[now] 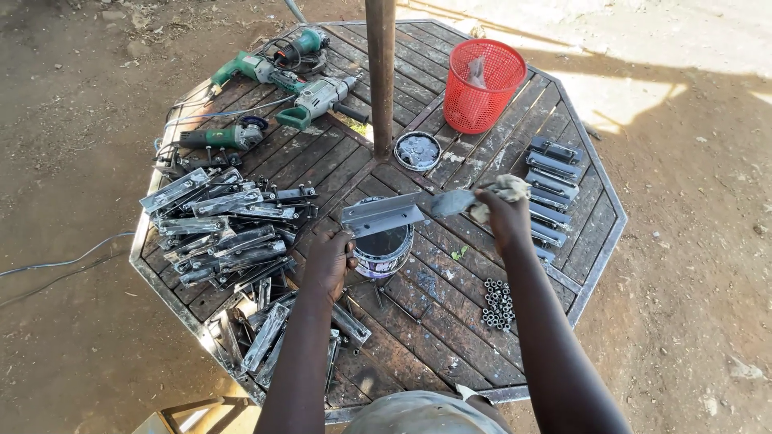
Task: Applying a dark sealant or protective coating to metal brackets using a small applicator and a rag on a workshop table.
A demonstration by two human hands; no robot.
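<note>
My left hand [328, 259] grips a short grey metal angle bracket [381, 214] and holds it level over an open paint can [384, 246] on the table. My right hand [503, 214] holds a paintbrush [454, 201] with a rag [505, 190] wrapped about its handle. The grey-coated bristles point left and nearly touch the bracket's right end.
The octagonal wooden table [450, 354] has a metal pole [380, 72] at its centre. A heap of metal brackets [225, 233] lies on the left, painted ones [553, 181] on the right. Power tools [273, 80], a red basket [482, 84], a can lid [417, 150] and nuts [498, 304] sit around.
</note>
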